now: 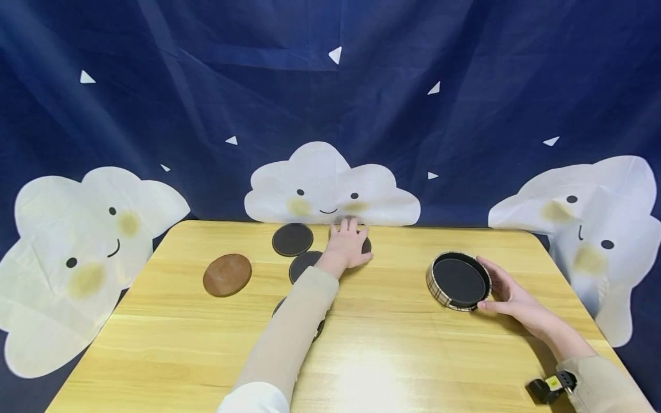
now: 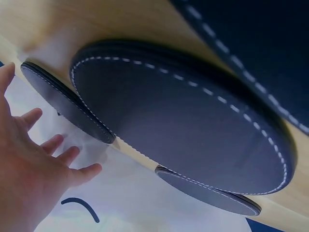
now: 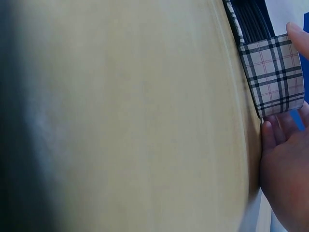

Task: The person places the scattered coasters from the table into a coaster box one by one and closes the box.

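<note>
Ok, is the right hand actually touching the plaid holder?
Touching. In the head view the right hand cups the side of the plaid holder, and the right wrist view shows fingertips against its plaid wall.

You have a surface [image 1: 403, 344] of light yellow wood with a visible grain; it is smooth and has a soft gloss where the light falls on it. The dark coasters [image 1: 292, 239] look like matt leather, and the left wrist view shows a line of white stitching around their edge [image 2: 183, 125]. The brown coaster [image 1: 227, 275] looks like leather too, with a slightly warmer, dull finish. The round holder [image 1: 459, 281] near your right hand [image 1: 508, 295] is covered outside with a checked woven cloth, beige with dark lines, and its inside is dark and matt. The backdrop [image 1: 330, 103] behind is thin dark blue cloth with wrinkles and printed white clouds.
</note>
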A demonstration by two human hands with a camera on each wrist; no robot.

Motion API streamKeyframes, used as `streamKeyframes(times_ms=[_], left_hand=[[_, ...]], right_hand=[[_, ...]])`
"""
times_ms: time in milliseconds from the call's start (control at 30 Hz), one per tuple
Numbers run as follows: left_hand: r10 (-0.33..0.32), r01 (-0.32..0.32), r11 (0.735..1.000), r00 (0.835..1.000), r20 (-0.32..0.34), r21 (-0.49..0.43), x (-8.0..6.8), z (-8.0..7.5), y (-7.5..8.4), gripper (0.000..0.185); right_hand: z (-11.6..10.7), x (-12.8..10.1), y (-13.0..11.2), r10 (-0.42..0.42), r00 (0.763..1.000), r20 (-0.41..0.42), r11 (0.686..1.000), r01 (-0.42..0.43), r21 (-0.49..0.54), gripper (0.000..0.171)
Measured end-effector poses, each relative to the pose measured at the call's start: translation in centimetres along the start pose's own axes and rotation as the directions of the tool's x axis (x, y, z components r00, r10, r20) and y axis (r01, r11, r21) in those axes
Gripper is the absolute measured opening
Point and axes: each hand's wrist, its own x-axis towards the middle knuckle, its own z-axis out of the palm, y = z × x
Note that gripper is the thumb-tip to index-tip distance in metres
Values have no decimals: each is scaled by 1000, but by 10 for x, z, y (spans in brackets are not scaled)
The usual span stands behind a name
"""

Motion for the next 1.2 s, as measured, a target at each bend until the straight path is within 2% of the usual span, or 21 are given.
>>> streamKeyframes(times_ms=[300,633,833,1200], left_hand=[[-11,11,1000,1000,-5,9,-5,0,2,76],[-29,31,999,998,61,-41,-7,0,2,74],[-34,39,997,996,77,-62,-7,0,3,72],[-17,18,999,999,34,-39,-8,1,1,72]], right_hand=[[0,0,0,1,1000,4,1000,-1,3,98],[0,0,-1,0,1000,-1,1000,0,-2,98],[1,0,-1,0,1000,2,1000,0,0,98],[2,-1,-3,11,1000,-3,1000,-11,3,97]])
